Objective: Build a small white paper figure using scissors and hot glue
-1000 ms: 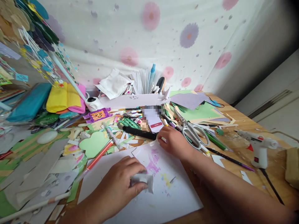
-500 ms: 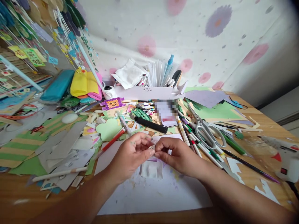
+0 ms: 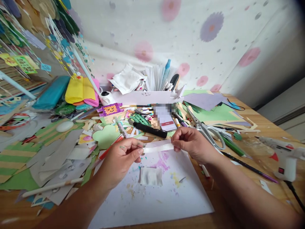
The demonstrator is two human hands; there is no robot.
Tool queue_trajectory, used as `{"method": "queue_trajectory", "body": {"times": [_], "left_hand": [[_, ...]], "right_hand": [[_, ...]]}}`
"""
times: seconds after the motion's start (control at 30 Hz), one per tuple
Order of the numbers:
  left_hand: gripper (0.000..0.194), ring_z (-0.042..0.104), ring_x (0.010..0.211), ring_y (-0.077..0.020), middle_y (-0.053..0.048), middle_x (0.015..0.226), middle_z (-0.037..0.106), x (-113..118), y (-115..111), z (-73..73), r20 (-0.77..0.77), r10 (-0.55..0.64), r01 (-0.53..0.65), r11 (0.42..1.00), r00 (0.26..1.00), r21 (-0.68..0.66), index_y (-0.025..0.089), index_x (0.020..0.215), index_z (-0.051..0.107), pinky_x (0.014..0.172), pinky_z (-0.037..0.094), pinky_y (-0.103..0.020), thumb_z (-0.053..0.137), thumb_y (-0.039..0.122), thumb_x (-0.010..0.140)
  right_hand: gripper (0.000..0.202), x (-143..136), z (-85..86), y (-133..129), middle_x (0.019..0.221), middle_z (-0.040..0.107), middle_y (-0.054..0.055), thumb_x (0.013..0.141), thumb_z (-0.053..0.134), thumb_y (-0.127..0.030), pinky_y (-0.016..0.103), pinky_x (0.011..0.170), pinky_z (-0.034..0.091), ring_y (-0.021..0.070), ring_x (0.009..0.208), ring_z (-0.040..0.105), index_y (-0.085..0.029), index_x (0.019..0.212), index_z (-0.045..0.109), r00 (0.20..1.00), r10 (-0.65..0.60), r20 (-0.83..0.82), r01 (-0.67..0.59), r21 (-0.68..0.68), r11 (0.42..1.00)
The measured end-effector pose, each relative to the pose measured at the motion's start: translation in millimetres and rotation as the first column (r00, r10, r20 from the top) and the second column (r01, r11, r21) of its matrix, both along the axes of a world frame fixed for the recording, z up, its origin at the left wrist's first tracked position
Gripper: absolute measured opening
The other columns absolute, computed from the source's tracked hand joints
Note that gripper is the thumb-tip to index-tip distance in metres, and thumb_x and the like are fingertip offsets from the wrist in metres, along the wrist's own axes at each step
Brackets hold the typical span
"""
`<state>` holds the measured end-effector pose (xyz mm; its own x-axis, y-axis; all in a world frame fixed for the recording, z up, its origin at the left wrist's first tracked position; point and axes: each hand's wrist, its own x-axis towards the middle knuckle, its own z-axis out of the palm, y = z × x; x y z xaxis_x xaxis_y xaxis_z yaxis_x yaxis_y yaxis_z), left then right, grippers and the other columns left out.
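Note:
Between my two hands a narrow white strip (image 3: 158, 148), of paper or tape, is stretched out level. My left hand (image 3: 125, 156) pinches its left end between thumb and fingers. The other end is pinched by my right hand (image 3: 188, 143). Below the strip, a small white rectangular piece (image 3: 151, 176) with a creased, soft look lies on a large white paper sheet (image 3: 176, 203). Purple, yellow and green smudges mark that sheet.
Scissors (image 3: 206, 130), a black-handled cutter (image 3: 149, 128) and a phone (image 3: 166, 117) lie beyond my hands. A glue gun (image 3: 283, 156) rests at the right. Paper scraps (image 3: 57, 151) cover the left side. A white box (image 3: 143, 98) of pens stands at the back.
My hands have moved apart, the right one further right, and the white strip now shows stretched between them. The camera view has shifted slightly.

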<state>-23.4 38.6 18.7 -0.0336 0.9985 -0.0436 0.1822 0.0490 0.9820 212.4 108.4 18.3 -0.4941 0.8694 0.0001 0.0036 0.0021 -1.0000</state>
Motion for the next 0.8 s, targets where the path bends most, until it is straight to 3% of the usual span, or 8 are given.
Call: {"method": "queue_trajectory", "body": {"times": [0.13, 0.23, 0.3, 0.4, 0.5, 0.63, 0.7, 0.8], "left_hand": [[0.005, 0.059, 0.054, -0.009, 0.005, 0.062, 0.061, 4.2, -1.5, 0.7, 0.032, 0.004, -0.004, 1.0, 0.999, -0.014, 0.018, 0.08, 0.064, 0.053, 0.048, -0.019, 0.063, 0.022, 0.078], [0.004, 0.062, 0.057, -0.0096, 0.005, 0.064, 0.063, 4.8, -2.6, -1.3, 0.063, -0.02, 0.021, 1.0, 0.998, -0.014, 0.018, 0.081, 0.065, 0.055, 0.05, -0.019, 0.062, 0.021, 0.08], [0.004, 0.065, 0.06, -0.0103, 0.004, 0.066, 0.065, 4.1, -3.4, -3.4, 0.072, -0.032, 0.033, 0.999, 0.997, -0.007, 0.019, 0.083, 0.065, 0.056, 0.052, -0.019, 0.062, 0.02, 0.081], [0.005, 0.067, 0.062, -0.011, 0.004, 0.069, 0.066, 3.2, -4.3, -5.9, 0.085, -0.022, 0.021, 1.0, 0.996, 0.008, 0.019, 0.085, 0.066, 0.058, 0.054, -0.02, 0.062, 0.019, 0.081], [0.006, 0.069, 0.064, -0.0118, 0.004, 0.072, 0.067, 3.5, -4.5, -6.2, 0.122, -0.013, 0.011, 1.0, 0.992, 0.013, 0.02, 0.085, 0.066, 0.06, 0.055, -0.021, 0.063, 0.018, 0.081], [0.005, 0.072, 0.066, -0.0147, 0.002, 0.076, 0.068, 4.7, -5.0, -3.9, 0.153, -0.002, 0.001, 1.0, 0.988, 0.005, 0.018, 0.085, 0.065, 0.061, 0.057, -0.023, 0.064, 0.019, 0.08], [0.005, 0.072, 0.067, -0.0155, 0.001, 0.076, 0.068, 4.6, -5.3, -3.2, 0.148, 0.008, -0.009, 1.0, 0.989, 0.008, 0.017, 0.085, 0.065, 0.061, 0.057, -0.023, 0.064, 0.02, 0.08], [0.005, 0.072, 0.068, -0.0153, 0.001, 0.079, 0.069, 3.6, -5.8, -4.1, 0.148, 0.0, -0.001, 1.0, 0.989, 0.009, 0.018, 0.085, 0.064, 0.063, 0.057, -0.023, 0.062, 0.021, 0.082]], "right_hand": [[0.009, -1.5, -2.1, -2.8, 0.078, 0.063, 0.001, 0.078, 0.066, -0.024, 0.024, 0.062, 0.043, 0.0126, 0.068, 0.055, -0.017, 0.083, 0.064, 0.995, -0.083, 0.062, 0.073, 0.15, 0.986], [0.012, -2.7, -4.5, -5.1, 0.083, 0.064, 0.003, 0.085, 0.061, -0.028, 0.026, 0.065, 0.044, 0.0139, 0.073, 0.056, -0.018, 0.087, 0.066, 0.986, -0.163, 0.018, 0.154, 0.226, 0.962], [0.014, -2.9, -5.0, -4.6, 0.085, 0.065, 0.003, 0.086, 0.06, -0.03, 0.027, 0.069, 0.047, 0.0144, 0.076, 0.058, -0.019, 0.089, 0.067, 0.976, -0.204, -0.077, 0.215, 0.197, 0.956], [0.012, -2.5, -4.0, -0.9, 0.085, 0.068, 0.003, 0.086, 0.06, -0.029, 0.03, 0.073, 0.051, 0.0143, 0.075, 0.062, -0.02, 0.091, 0.067, 0.929, -0.288, -0.232, 0.307, 0.05, 0.95], [0.008, -1.4, -3.6, 4.2, 0.078, 0.068, 0.001, 0.083, 0.06, -0.025, 0.028, 0.068, 0.052, 0.012, 0.066, 0.061, -0.02, 0.084, 0.066, 0.863, -0.395, -0.314, 0.395, -0.067, 0.916], [0.003, 2.1, -5.3, 7.5, 0.073, 0.064, -0.001, 0.076, 0.061, -0.017, 0.027, 0.063, 0.05, 0.0112, 0.061, 0.058, -0.019, 0.075, 0.064, 0.826, -0.469, -0.313, 0.486, -0.025, 0.873], [0.006, 4.2, -4.6, 6.3, 0.074, 0.063, 0.0, 0.074, 0.062, -0.015, 0.027, 0.064, 0.049, 0.0123, 0.065, 0.058, -0.019, 0.077, 0.064, 0.884, -0.402, -0.239, 0.432, 0.091, 0.897], [0.013, 3.7, 0.1, 0.0, 0.089, 0.065, 0.004, 0.08, 0.063, -0.02, 0.03, 0.071, 0.049, 0.0162, 0.08, 0.06, -0.019, 0.092, 0.067, 0.984, -0.179, 0.008, 0.17, 0.283, 0.944]]}}
